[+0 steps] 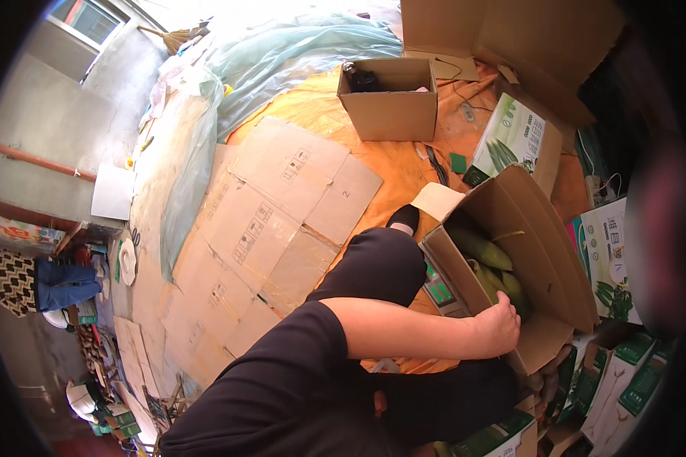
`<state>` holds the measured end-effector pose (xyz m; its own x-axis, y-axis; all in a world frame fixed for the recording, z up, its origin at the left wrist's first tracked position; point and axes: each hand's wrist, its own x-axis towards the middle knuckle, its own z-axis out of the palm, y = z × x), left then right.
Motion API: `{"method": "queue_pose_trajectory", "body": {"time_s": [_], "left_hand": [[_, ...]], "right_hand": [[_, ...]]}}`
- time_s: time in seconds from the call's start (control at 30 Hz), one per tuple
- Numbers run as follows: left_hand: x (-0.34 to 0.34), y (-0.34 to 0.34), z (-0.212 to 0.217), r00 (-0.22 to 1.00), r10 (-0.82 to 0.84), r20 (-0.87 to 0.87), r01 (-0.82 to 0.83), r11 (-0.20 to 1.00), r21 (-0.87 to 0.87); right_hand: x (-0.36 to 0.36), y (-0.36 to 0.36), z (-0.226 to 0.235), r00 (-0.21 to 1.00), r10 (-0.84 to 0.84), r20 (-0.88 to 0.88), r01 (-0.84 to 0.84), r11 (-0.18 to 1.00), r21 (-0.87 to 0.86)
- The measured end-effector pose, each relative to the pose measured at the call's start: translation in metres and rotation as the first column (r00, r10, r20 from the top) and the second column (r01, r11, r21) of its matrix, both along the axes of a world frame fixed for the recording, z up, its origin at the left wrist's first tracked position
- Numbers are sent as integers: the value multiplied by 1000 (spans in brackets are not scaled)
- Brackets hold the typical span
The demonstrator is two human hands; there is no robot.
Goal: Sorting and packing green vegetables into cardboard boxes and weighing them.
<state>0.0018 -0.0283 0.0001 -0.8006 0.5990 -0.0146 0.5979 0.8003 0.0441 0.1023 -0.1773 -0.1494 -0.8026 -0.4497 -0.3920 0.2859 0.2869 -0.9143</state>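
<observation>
An opened cardboard box (pixel 552 251) with raised flaps stands to my right. Inside lie several long, pale-green pieces of produce (pixel 480 250), possibly corn in husks. My left hand (pixel 499 329) is at the box's near side, its fingers curled over the cardboard edge beside the produce; the fingertips are partly hidden. Against the box's left side shows a scale with a green lit display (pixel 437 289). My right hand cannot be made out; only a blurred pinkish shape shows at the right rim.
Flattened cardboard sheets (pixel 282 198) cover the floor at left, over an orange tarp (pixel 305 103). Another open carton (pixel 389 114) stands ahead. Printed white-and-green boxes (pixel 511 137) lie around the right side. Bluish plastic sheeting (pixel 282 53) lies farther off; a person (pixel 53 282) is at far left.
</observation>
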Motion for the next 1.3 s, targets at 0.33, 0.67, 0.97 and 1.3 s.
{"method": "queue_pose_trajectory", "body": {"time_s": [0.33,0.67,0.97,1.3], "left_hand": [[-21,-15,16,999,-8,38,9,1000,-26],[-26,3,28,992,-27,120,13,992,122],[-28,1,31,989,25,148,-37,996,76],[-36,-2,33,991,58,120,-84,971,224]], "right_hand": [[-17,275,-131,816,-466,344,414,884,215],[171,398,-158,600,-648,469,498,761,416],[157,416,-132,710,-640,294,428,723,542],[289,580,-110,140,-851,-506,418,-413,809]]}}
